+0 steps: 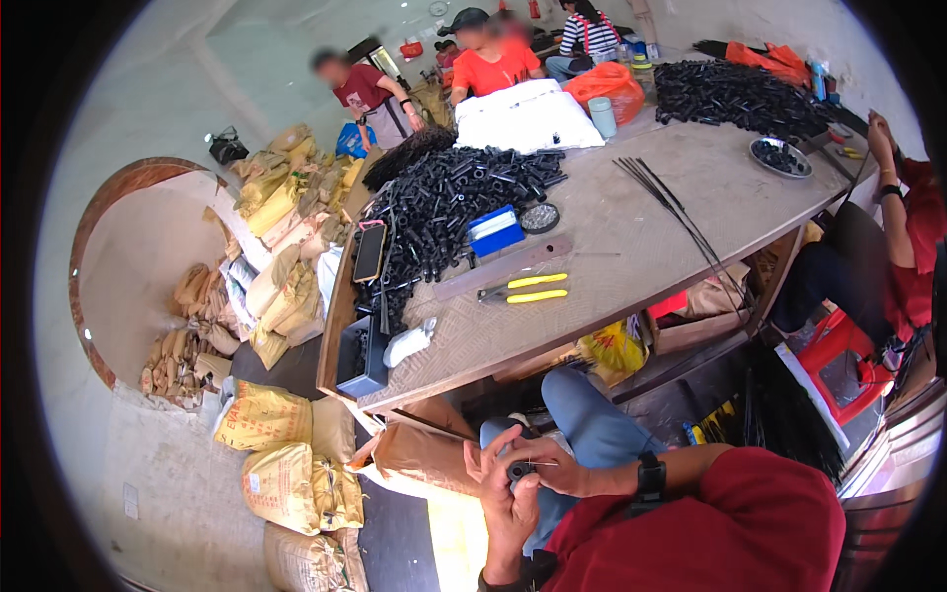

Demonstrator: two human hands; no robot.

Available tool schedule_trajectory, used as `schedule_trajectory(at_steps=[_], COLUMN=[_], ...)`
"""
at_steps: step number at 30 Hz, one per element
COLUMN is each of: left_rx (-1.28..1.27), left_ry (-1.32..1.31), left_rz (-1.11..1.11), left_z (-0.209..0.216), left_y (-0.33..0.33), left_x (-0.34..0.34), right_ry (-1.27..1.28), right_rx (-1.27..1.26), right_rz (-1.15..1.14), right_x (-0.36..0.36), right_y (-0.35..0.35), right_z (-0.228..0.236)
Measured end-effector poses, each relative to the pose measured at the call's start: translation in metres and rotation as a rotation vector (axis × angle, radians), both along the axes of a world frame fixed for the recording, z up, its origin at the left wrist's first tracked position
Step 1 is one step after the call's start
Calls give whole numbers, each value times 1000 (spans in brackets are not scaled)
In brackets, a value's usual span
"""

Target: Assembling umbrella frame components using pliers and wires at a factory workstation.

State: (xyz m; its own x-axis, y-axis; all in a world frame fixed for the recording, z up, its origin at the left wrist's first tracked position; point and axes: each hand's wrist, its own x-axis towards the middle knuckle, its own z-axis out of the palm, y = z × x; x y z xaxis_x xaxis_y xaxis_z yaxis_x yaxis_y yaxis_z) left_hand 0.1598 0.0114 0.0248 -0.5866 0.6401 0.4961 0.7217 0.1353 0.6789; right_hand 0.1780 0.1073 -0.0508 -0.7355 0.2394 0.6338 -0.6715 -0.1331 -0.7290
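Over my lap, close to the table's near edge, my left hand [505, 498] closes its fingers round a small black tubular part [519, 472] with a round opening facing up. My right hand [564, 471] is against the same part from the right, its fingers bent together. A thin, pale, needle-like piece [540, 464] sticks out beside the part at the right fingertips; its full length is hidden. On the tabletop ahead lie yellow-handled pliers [538, 289], a flat metal strip [503, 268] and a crumpled white wad [409, 342].
A heap of black tubular parts [444, 202] covers the table's left, near a phone [370, 252], blue box [496, 232] and grey bin [363, 357]. Long black rods [671, 207] overhang the near edge. Sacks [281, 483] stand left. A co-worker [903, 237] sits at right; others are across the table.
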Motion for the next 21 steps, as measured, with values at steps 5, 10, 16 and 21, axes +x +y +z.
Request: schedule_trajectory(at_steps=[5, 10, 16, 21], left_rx=[352, 684, 678, 613], left_ry=[-80, -278, -303, -285], left_rz=[10, 192, 221, 50], left_z=[-14, -21, -30, -39], left_y=[0, -1, -1, -4], left_x=[-2, -1, 4, 10], right_ry=[-209, -270, 661, 990], right_rx=[-31, -228, 6, -293], right_rz=[253, -33, -371, -391], right_x=[-1, -7, 33, 95], right_y=[7, 59, 106, 114], right_z=[-1, 57, 202, 287])
